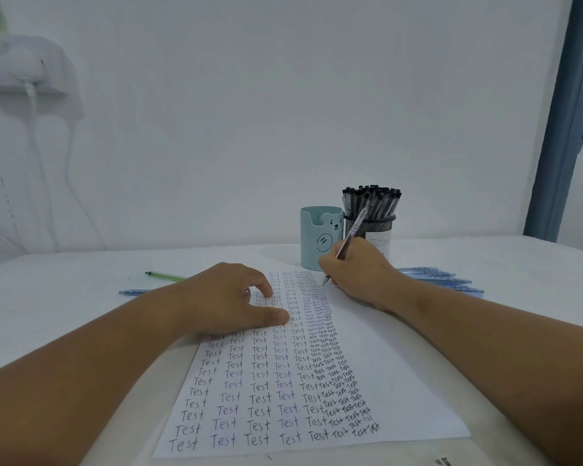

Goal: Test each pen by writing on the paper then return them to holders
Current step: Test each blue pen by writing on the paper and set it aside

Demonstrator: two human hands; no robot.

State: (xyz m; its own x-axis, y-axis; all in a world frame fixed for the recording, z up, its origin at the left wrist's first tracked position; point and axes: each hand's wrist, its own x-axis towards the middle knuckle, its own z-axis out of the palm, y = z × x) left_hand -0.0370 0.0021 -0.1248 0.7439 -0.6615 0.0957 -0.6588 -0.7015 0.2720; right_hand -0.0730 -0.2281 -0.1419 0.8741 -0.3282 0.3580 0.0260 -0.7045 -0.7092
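White paper (384,381) sits nearest on the table (64,297), packed with columns of "Test". Left hand (226,297) lies on it, fingers loosely bent, pinning the sheet and holding nothing. Further up, the right hand (357,274) pinches a pen (352,235), tip down at the top right of the writing, barrel leaning up and away toward the holders. Guessing it goes back there next: blue cup (317,237) and mesh pot (371,227) are just behind that hand.

Pale blue bear-face holder (320,238), black mesh holder (371,227), green pen (165,276).
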